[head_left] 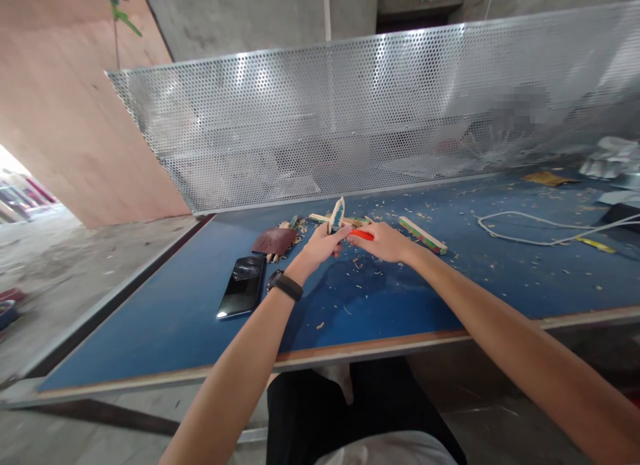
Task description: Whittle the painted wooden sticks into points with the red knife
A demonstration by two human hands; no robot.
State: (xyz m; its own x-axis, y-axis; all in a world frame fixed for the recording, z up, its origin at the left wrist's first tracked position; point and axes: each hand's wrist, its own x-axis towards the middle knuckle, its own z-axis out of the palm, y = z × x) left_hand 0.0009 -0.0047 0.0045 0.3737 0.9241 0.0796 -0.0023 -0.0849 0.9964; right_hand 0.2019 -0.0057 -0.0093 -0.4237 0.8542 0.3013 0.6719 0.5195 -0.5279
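My left hand [320,246] is closed around a small pointed wooden piece [337,215] with teal paint, held upright above the blue table [165,325]. My right hand [383,241] is closed on a red-handled tool [361,235], whose tip points left toward the wooden piece. The two hands almost touch. A black band sits on my left wrist. Wood shavings lie scattered on the table under and around both hands.
A black phone [243,286] and a brown leather piece [274,240] lie left of my hands. A painted wooden stick [423,235] lies to the right, with a white cord [520,228] beyond it. A perforated metal screen [350,118] stands along the table's back.
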